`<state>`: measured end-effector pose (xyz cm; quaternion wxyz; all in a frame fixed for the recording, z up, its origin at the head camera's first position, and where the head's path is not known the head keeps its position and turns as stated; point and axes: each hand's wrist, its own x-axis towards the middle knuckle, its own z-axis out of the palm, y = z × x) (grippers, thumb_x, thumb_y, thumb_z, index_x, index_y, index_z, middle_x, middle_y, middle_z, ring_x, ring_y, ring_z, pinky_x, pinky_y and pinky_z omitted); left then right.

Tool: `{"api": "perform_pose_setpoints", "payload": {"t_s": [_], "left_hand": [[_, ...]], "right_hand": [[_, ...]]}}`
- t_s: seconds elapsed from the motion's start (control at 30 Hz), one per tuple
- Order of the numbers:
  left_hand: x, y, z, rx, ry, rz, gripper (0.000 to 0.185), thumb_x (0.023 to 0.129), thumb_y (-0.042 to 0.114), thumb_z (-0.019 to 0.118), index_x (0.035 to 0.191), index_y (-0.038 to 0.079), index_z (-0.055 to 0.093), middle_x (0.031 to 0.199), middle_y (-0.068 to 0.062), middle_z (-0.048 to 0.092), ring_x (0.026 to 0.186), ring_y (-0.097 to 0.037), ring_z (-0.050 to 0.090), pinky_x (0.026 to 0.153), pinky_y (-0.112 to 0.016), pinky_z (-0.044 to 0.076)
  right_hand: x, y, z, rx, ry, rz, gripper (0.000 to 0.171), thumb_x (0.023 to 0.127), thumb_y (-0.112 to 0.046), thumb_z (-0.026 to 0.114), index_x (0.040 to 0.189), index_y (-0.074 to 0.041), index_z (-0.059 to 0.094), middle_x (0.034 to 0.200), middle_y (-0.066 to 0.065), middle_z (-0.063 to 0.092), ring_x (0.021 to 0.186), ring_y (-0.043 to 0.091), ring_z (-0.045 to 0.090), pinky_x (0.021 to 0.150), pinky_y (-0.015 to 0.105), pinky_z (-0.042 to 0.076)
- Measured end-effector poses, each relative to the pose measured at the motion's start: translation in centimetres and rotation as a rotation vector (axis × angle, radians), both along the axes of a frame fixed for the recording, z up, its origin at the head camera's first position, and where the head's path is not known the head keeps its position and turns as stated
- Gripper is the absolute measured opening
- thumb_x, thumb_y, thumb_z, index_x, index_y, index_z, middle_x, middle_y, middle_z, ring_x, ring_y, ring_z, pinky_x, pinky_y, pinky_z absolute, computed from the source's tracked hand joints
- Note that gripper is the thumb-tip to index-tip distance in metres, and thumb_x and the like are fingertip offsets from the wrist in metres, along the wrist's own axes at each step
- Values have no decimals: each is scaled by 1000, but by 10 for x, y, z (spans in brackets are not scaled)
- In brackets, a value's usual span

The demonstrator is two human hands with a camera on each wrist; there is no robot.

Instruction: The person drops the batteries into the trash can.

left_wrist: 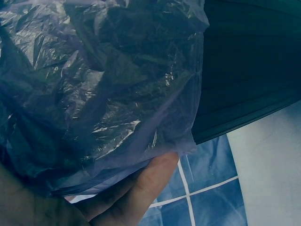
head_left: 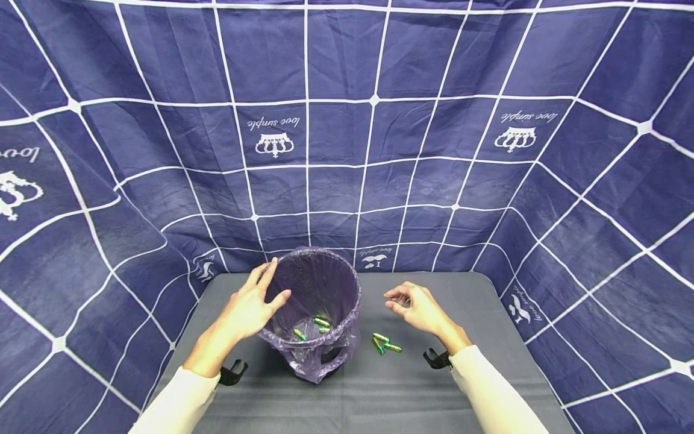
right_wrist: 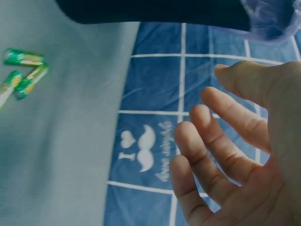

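Note:
A dark trash bin (head_left: 331,355) lined with a translucent purple plastic bag (head_left: 356,313) stands left of centre. My left hand (head_left: 246,307) lies at its left rim, with the thumb reaching over the opening. In the left wrist view, fingers (left_wrist: 157,176) touch the bag's outside, fairly straight. Several green-and-gold batteries (head_left: 321,322) lie at the bottom of the bin. Three more batteries (head_left: 381,337) lie close together on the table right of the bin. My right hand (head_left: 423,308) hovers behind and right of them, holding nothing, its fingers loosely bent.
A grey cloth-covered table (head_left: 401,398) extends under everything. Blue grid-patterned curtains (head_left: 347,132) enclose the back and both sides. Black straps (head_left: 233,372) sit on both wrists.

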<state>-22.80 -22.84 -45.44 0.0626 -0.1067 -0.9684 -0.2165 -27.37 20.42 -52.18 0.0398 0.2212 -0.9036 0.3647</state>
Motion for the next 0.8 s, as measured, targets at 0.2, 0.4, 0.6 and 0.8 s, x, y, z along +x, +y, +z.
{"api": "perform_pose_setpoints", "payload": {"t_s": [0.2, 0.4, 0.6, 0.8], "left_hand": [[0, 1, 1, 1, -3, 2, 88, 118, 52, 63, 187, 11, 26, 183, -26, 40, 149, -60, 65, 113, -82, 53], [1, 1, 2, -6, -4, 4, 89, 118, 54, 62, 187, 11, 26, 183, -26, 40, 146, -61, 67, 112, -83, 53], [1, 1, 1, -6, -4, 6, 89, 118, 53, 63, 187, 11, 26, 183, -26, 40, 144, -62, 67, 112, -84, 53], [1, 2, 2, -5, -6, 5, 89, 118, 53, 62, 187, 11, 26, 183, -27, 39, 143, -62, 67, 113, -83, 53]], "right_hand": [[4, 10, -26, 4, -16, -1, 15, 103, -16, 91, 118, -17, 89, 107, -3, 80, 89, 2, 72, 84, 35, 66], [10, 17, -52, -17, -58, 40, 22, 101, -14, 93, 122, -14, 88, 116, 9, 81, 90, 1, 73, 84, 35, 68], [16, 23, -74, -28, -129, 93, 29, 98, -12, 95, 127, -12, 87, 117, 14, 78, 91, 3, 70, 80, 26, 62], [20, 26, -93, -37, -181, 150, 38, 97, -8, 94, 133, -5, 84, 119, 18, 77, 94, 16, 73, 80, 21, 60]]}}
